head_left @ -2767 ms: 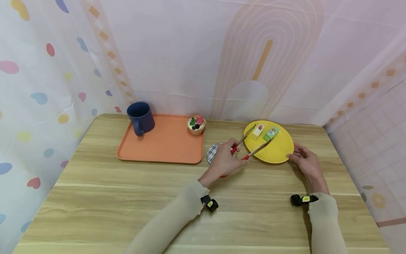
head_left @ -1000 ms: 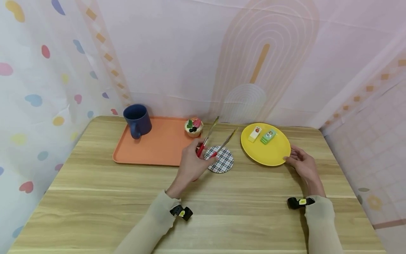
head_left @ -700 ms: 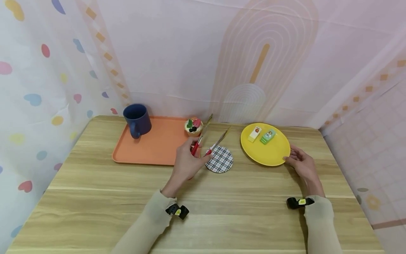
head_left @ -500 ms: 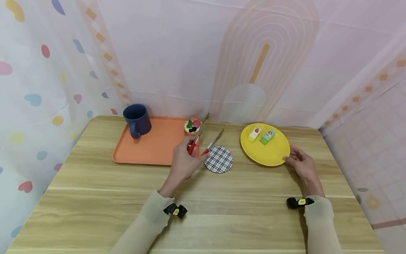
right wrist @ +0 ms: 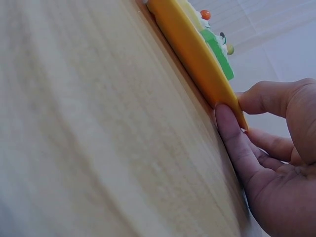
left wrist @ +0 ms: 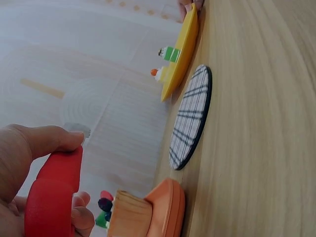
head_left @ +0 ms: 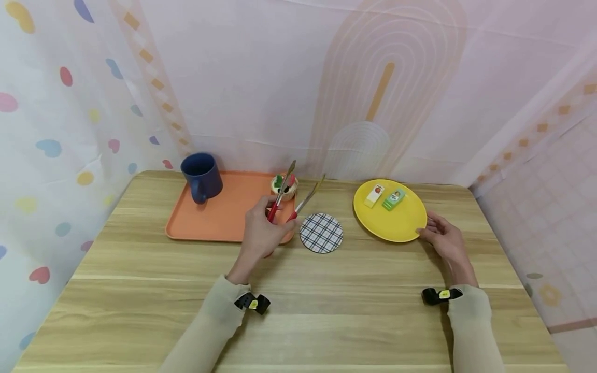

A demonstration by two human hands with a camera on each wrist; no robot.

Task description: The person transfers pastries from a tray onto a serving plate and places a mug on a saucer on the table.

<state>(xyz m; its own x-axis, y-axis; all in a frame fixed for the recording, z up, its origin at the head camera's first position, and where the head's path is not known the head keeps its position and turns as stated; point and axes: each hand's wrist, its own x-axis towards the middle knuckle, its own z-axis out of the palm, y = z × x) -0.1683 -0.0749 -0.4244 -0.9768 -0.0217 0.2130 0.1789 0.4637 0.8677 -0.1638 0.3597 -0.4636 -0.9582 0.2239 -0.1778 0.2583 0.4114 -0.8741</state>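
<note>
My left hand [head_left: 260, 230] grips a pair of tongs [head_left: 282, 189] by their red handles, the metal arms spread apart with nothing between the tips. One arm overlaps the fruit-topped cupcake [head_left: 290, 194], which sits at the back right corner of the orange tray [head_left: 219, 220]. In the left wrist view, the red handle [left wrist: 52, 202] lies between thumb and fingers. My right hand [head_left: 446, 241] pinches the near right rim of the yellow plate [head_left: 396, 225], thumb and fingers at its edge. Two small cake slices, one white and yellow [head_left: 374, 196], one green [head_left: 394, 199], rest on the plate.
A dark blue mug [head_left: 205, 178] stands at the tray's back left corner, its handle toward me. Between tray and plate lies a round plaid coaster [head_left: 322, 233]. The wooden table [head_left: 326, 316] ends at a patterned curtain [head_left: 261, 77] behind.
My left hand has carried the spread tongs left, from above the plate and its cake slices, past the coaster to the cupcake. My right hand has stayed at the plate's rim.
</note>
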